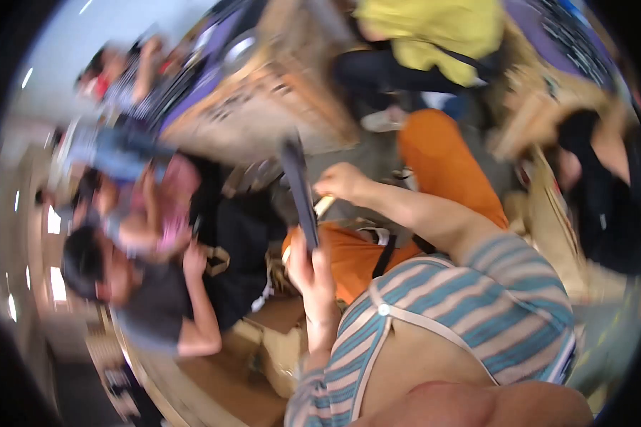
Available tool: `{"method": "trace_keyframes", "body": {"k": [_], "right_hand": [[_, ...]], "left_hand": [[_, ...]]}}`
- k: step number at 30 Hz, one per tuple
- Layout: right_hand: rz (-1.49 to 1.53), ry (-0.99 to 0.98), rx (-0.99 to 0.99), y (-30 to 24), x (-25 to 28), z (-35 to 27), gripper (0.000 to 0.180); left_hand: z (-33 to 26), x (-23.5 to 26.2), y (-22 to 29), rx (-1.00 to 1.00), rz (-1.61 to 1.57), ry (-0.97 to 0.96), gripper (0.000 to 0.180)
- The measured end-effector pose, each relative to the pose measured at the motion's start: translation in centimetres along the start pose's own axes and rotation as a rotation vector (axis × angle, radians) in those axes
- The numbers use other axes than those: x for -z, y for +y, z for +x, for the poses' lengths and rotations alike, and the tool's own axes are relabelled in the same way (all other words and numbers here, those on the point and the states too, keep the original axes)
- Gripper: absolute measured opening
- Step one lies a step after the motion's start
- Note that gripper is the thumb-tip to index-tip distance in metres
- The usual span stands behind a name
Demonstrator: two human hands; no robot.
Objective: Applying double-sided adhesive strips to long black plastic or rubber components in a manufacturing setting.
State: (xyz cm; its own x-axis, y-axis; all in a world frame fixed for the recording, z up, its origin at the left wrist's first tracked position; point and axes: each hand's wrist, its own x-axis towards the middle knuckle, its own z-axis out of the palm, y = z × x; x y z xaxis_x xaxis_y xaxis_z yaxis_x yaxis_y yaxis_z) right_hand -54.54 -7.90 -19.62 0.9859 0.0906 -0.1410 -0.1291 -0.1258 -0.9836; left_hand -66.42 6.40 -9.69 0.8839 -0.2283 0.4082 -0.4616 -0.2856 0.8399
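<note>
The whole view is blurred and tilted. My left hand (pixel 310 269) rises from a striped sleeve and grips the lower end of a dark, slim, flat object (pixel 299 185) that stands nearly upright. My right hand (pixel 342 181) sits just right of that object's middle with its fingers curled. A pale stick-like thing (pixel 324 206) pokes out beneath it and seems to be held in it. Under both hands are my orange trouser legs (pixel 441 160).
People sit close on the left: one in a dark top (pixel 157 299), one in pink (pixel 167 206). A person in yellow (pixel 434 35) is at the top and one in black (pixel 605 199) at right. A wooden table (pixel 263 114) and a cardboard box (pixel 278 349) are nearby.
</note>
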Motion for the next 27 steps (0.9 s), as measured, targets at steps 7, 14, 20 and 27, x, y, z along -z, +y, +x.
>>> {"method": "trace_keyframes", "body": {"k": [7,14,20,27], "right_hand": [[0.612,-0.135,0.038,-9.2,0.9,-3.5,0.018],[0.752,-0.272,0.113,-13.3,0.8,-5.1,0.016],[0.33,-0.171,0.403,-13.1,-0.2,-5.5,0.025],[0.178,-0.18,0.564,-12.5,-0.1,-5.4,0.012]], "left_hand": [[1.2,2.9,-1.5,0.426,-1.207,-0.346,0.037],[1.5,2.2,-1.8,0.439,-1.207,-0.298,0.037],[1.0,2.3,-1.4,0.478,-1.121,-0.232,0.039],[0.6,2.2,-1.8,0.456,-1.197,-0.231,0.036]]}}
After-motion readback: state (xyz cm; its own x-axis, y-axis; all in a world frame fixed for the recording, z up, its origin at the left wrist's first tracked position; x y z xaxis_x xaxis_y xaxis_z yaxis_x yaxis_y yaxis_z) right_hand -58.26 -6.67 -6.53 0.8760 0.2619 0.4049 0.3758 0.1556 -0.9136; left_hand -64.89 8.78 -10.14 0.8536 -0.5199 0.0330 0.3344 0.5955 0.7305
